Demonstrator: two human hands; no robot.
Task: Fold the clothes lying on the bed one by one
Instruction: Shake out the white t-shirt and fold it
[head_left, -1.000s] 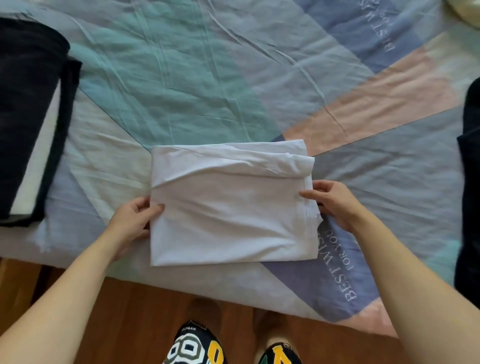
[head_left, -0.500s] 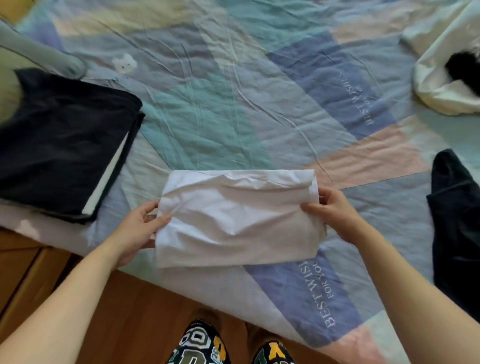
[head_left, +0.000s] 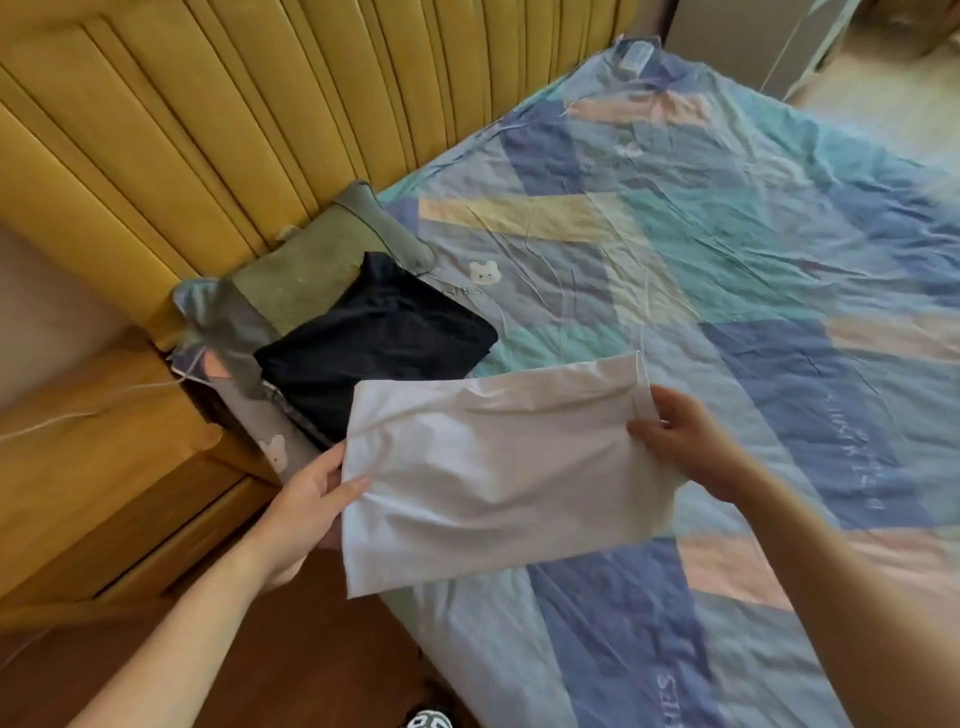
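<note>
Hands (head_left: 306, 512) (head_left: 691, 441) each pinch one end of folded white garment (head_left: 498, 467), L & R, above bed (head_left: 727, 291).

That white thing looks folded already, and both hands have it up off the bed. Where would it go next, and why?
Probably onto the folded dark garment near the pillow. The left hand and right hand each hold one end of the folded white garment, which partly overlaps that dark one in this view. Stacking it there would free both hands.
</note>
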